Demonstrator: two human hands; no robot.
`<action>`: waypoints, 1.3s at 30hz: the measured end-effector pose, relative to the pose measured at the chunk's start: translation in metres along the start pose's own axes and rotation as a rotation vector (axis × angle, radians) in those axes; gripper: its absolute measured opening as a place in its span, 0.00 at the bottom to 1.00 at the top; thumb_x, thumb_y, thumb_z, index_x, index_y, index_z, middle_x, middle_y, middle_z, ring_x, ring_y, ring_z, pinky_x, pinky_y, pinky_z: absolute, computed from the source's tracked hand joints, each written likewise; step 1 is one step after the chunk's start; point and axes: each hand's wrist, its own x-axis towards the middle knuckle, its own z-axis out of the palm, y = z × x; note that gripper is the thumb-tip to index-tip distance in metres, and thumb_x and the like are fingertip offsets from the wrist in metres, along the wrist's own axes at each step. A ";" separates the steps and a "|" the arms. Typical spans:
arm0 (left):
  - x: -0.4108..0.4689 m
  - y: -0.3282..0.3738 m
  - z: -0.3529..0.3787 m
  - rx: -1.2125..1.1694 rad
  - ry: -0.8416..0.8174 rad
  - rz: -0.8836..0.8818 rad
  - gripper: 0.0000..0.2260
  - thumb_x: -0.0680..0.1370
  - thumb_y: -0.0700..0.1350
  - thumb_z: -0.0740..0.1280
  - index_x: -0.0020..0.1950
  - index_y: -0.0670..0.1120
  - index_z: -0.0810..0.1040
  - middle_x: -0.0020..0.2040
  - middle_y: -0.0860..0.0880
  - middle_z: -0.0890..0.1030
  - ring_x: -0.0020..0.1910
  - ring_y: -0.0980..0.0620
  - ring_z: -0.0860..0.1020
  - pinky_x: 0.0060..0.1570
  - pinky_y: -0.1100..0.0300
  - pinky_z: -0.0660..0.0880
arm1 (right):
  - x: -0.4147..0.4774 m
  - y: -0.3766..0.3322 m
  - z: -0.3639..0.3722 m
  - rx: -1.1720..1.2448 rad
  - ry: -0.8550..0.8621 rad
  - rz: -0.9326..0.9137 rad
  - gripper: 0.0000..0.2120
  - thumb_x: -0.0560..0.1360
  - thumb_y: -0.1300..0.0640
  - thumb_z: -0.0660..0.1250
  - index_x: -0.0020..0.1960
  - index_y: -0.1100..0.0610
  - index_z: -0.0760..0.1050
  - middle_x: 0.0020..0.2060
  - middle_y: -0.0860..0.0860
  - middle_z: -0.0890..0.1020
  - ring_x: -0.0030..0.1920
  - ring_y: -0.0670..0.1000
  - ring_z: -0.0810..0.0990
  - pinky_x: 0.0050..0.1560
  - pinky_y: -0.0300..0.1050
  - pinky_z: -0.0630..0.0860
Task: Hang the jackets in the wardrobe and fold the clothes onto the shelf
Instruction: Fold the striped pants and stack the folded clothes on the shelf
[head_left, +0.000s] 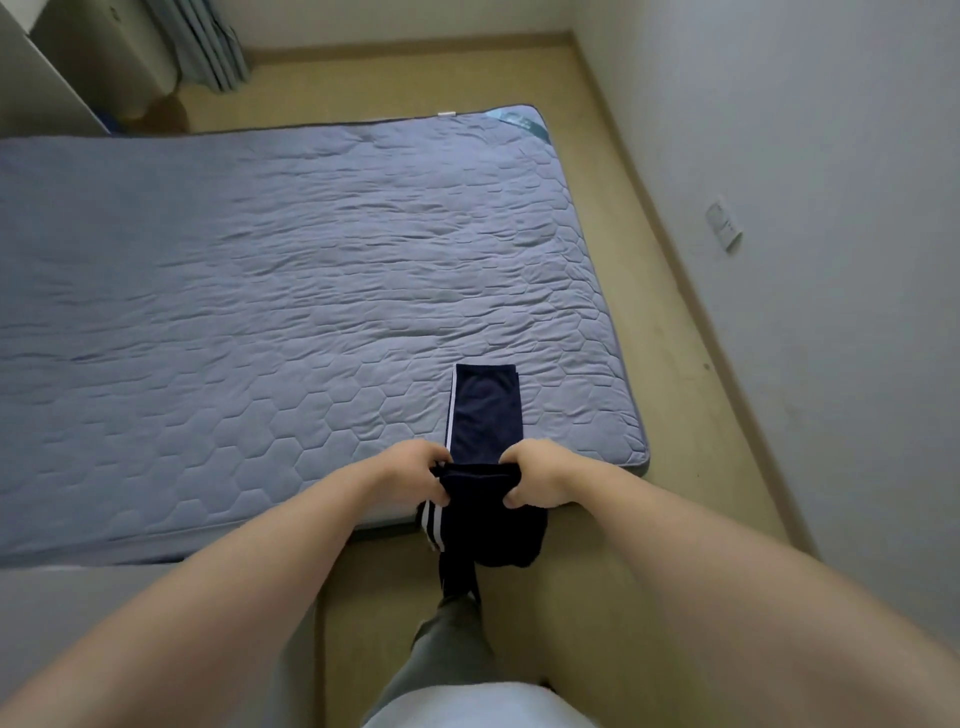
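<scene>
Navy white-striped trousers (485, 410) draped over mattress (260, 286) edge

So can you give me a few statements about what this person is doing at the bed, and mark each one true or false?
1. Both hands grip the dark garment. True: the left hand and right hand each hold a side of it.
2. The garment has white side stripes. True.
3. The whole garment lies flat on the mattress. False: one end lies on it, the other hangs over the near edge.
4. The mattress cover is bright red. False: it is grey-blue and quilted.
5. A pile of jackets sits on the mattress. False: only this garment shows there.
</scene>
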 end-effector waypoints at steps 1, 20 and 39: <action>0.019 -0.005 -0.010 -0.022 0.002 -0.007 0.14 0.69 0.42 0.76 0.43 0.59 0.76 0.42 0.59 0.77 0.41 0.61 0.75 0.37 0.66 0.68 | 0.018 0.005 -0.008 0.035 0.017 0.014 0.16 0.71 0.55 0.74 0.58 0.52 0.79 0.51 0.51 0.80 0.49 0.52 0.76 0.47 0.44 0.73; 0.466 -0.141 -0.028 -0.100 0.260 -0.115 0.18 0.77 0.44 0.64 0.67 0.52 0.75 0.51 0.50 0.80 0.49 0.48 0.79 0.44 0.57 0.74 | 0.461 0.191 -0.023 0.212 0.165 0.183 0.18 0.80 0.51 0.66 0.67 0.56 0.70 0.61 0.56 0.77 0.61 0.58 0.76 0.54 0.46 0.71; 0.576 -0.139 -0.054 0.379 -0.303 -0.222 0.10 0.63 0.46 0.76 0.44 0.51 0.82 0.44 0.49 0.82 0.46 0.48 0.81 0.51 0.53 0.79 | 0.565 0.216 -0.037 -0.053 -0.247 0.206 0.21 0.54 0.51 0.74 0.47 0.53 0.82 0.46 0.52 0.83 0.47 0.57 0.82 0.53 0.55 0.82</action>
